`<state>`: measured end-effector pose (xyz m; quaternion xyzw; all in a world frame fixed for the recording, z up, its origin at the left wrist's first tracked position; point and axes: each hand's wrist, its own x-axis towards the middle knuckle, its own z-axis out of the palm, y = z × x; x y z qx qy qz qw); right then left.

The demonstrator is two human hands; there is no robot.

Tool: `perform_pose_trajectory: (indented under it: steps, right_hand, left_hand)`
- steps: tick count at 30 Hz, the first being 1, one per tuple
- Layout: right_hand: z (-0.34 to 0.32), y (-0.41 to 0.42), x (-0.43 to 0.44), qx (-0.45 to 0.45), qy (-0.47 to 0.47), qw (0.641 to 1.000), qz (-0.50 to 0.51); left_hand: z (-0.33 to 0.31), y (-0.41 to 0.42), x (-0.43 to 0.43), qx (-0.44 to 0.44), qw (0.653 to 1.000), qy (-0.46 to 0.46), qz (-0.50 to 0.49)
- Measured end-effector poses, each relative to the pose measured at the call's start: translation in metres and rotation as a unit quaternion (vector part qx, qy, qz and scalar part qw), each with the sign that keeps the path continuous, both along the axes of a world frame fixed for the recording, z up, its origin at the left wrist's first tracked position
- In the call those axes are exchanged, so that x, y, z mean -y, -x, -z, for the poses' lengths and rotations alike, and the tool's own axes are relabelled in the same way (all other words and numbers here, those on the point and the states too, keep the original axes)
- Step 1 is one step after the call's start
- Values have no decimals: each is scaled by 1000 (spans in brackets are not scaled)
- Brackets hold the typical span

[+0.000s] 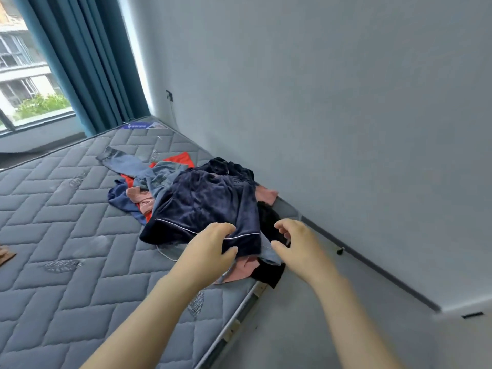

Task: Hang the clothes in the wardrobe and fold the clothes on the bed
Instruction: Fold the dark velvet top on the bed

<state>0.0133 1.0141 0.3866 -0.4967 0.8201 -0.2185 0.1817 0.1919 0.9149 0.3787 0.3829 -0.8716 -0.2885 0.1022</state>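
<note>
A heap of clothes lies on the grey quilted mattress (66,235) near its right edge. On top is a dark navy velvet garment (205,201) with thin white piping. Under it show blue jeans (127,162), a red piece (178,159), pink pieces (138,198) and a black piece (269,227). My left hand (210,249) pinches the near hem of the navy garment between thumb and fingers. My right hand (295,243) hovers just right of that hem, above the black cloth, fingers curled and apart, holding nothing.
A grey wall (346,115) runs close along the mattress's right side, with a narrow floor gap (306,328). Teal curtains (87,62) and a window (24,75) stand at the far end. A brown object (6,254) peeks in at the left edge.
</note>
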Motion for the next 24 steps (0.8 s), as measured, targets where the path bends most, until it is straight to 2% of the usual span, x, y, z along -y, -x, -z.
perform_pose_trajectory:
  steps: [12, 24]
  right_hand:
    - [41, 83, 8, 6, -3, 999, 43]
    - [146, 125, 66, 9, 8, 999, 47]
  left_hand:
    - [31, 104, 39, 46, 997, 3, 64]
    - [138, 155, 102, 89, 992, 17, 83]
